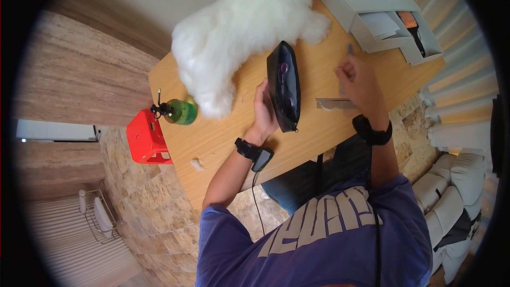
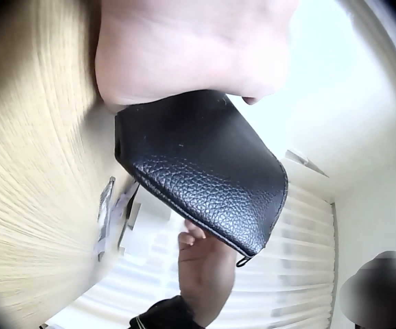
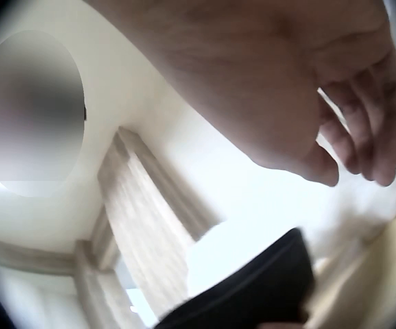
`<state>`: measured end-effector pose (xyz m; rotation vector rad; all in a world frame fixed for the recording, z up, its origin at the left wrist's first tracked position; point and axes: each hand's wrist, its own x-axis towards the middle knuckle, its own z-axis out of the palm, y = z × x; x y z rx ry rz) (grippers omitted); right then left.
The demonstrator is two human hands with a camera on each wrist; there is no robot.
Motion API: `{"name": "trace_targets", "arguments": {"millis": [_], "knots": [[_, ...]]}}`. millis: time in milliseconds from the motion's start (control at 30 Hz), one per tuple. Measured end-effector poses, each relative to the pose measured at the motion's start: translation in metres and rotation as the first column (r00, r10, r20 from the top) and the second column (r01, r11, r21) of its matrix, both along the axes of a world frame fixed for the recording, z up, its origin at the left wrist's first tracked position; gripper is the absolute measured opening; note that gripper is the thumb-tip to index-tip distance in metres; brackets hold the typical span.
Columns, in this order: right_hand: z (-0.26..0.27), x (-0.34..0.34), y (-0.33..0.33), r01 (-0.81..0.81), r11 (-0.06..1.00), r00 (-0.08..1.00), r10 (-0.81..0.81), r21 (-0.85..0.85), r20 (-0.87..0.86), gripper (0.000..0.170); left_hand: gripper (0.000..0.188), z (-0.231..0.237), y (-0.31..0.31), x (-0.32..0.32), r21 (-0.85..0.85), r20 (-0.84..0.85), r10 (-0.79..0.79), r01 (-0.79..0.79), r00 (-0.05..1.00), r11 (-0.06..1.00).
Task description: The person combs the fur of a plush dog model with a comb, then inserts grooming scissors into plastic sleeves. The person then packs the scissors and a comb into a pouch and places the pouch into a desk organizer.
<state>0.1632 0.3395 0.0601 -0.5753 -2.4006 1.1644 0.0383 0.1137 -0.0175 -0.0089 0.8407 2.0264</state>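
Note:
A black leather-like pouch (image 1: 283,87) stands unzipped over the table, with a purple-ringed item and other dark items partly visible inside. My left hand (image 1: 264,110) grips its left side, fingers behind it; the left wrist view shows the pouch's grained side (image 2: 205,178) below the palm (image 2: 184,48). To the right of the pouch, my right hand (image 1: 363,85) hovers above the table, fingers loosely bent and thumb apart. In the right wrist view no item shows in this hand (image 3: 307,89). A metal comb (image 1: 332,103) lies just left of the right wrist; a small grey item (image 1: 350,49) shows beyond the fingers.
A fluffy white dog-shaped form (image 1: 228,37) occupies the table's far side. A green spray bottle (image 1: 180,112) stands at the left edge, with a white tuft (image 1: 197,164) nearer. At the back right, a white organizer (image 1: 366,34) holds an orange-faced brush (image 1: 409,20). A red stool (image 1: 143,137) stands left.

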Motion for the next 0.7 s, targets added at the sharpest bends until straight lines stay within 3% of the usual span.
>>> {"name": "trace_targets", "arguments": {"millis": [33, 67, 100, 133, 200, 233, 300, 333, 400, 433, 500, 633, 700], "knots": [[-0.017, 0.002, 0.016, 0.000, 1.000, 1.000, 0.000, 0.003, -0.001, 0.022, 0.060, 0.000, 0.001, 0.000, 0.003, -0.001, 0.000, 0.000, 1.000, 1.000], [-0.043, 0.004, 0.031, 0.088, 0.941, 0.994, -0.102, 0.328, 0.027, 0.031, 0.061, 0.001, 0.001, 0.001, 0.001, -0.002, -0.004, 0.004, 1.000, 1.000], [-0.061, 0.006, 0.040, 0.151, 0.772, 0.978, -0.206, 0.618, 0.019, 0.041, 0.061, 0.002, 0.001, 0.001, -0.002, -0.005, -0.007, 0.007, 1.000, 1.000], [-0.067, 0.007, 0.043, 0.152, 0.771, 0.979, -0.205, 0.618, 0.015, 0.041, 0.061, 0.000, 0.000, 0.000, -0.001, -0.008, -0.006, 0.006, 1.000, 1.000], [-0.079, 0.009, 0.048, 0.086, 0.827, 0.931, -0.266, 0.556, 0.251, 0.057, 0.056, -0.005, -0.003, -0.003, 0.079, -0.016, -0.073, 0.074, 0.997, 0.994], [-0.085, 0.008, 0.052, 0.086, 0.827, 0.932, -0.264, 0.555, 0.250, 0.057, 0.056, -0.006, -0.004, -0.003, 0.078, -0.017, -0.071, 0.073, 0.997, 0.994], [-0.096, 0.004, 0.061, 0.046, 0.989, 0.986, -0.068, 0.142, 0.155, 0.055, 0.057, -0.008, -0.003, -0.003, 0.091, -0.022, -0.088, 0.090, 0.996, 0.992], [-0.088, 0.004, 0.059, 0.047, 0.989, 0.985, -0.069, 0.141, 0.155, 0.055, 0.057, -0.007, -0.002, -0.001, 0.090, -0.021, -0.090, 0.092, 0.996, 0.992], [-0.063, -0.003, 0.052, -0.097, 0.993, 0.940, 0.115, -0.071, 0.323, 0.031, 0.061, -0.001, 0.002, 0.002, -0.004, -0.059, -0.029, 0.029, 0.998, 1.000], [-0.066, -0.005, 0.053, -0.101, 0.993, 0.940, 0.117, -0.068, 0.320, 0.031, 0.061, 0.000, 0.003, 0.001, -0.002, -0.062, -0.026, 0.026, 0.998, 1.000], [-0.076, -0.008, 0.053, -0.216, 0.916, 0.966, 0.251, -0.338, 0.064, 0.025, 0.060, 0.000, 0.002, 0.002, 0.016, -0.058, -0.025, 0.026, 0.998, 1.000], [-0.008, -0.002, 0.018, -0.173, 0.925, 0.985, 0.168, -0.338, -0.044, 0.021, 0.058, 0.008, 0.001, 0.006, 0.054, -0.098, -0.051, 0.057, 0.994, 0.997], [0.009, 0.006, 0.012, -0.281, 0.815, 0.949, 0.315, -0.507, -0.020, 0.020, 0.058, 0.007, 0.003, 0.007, 0.027, -0.142, -0.051, 0.056, 0.989, 0.998]]}}
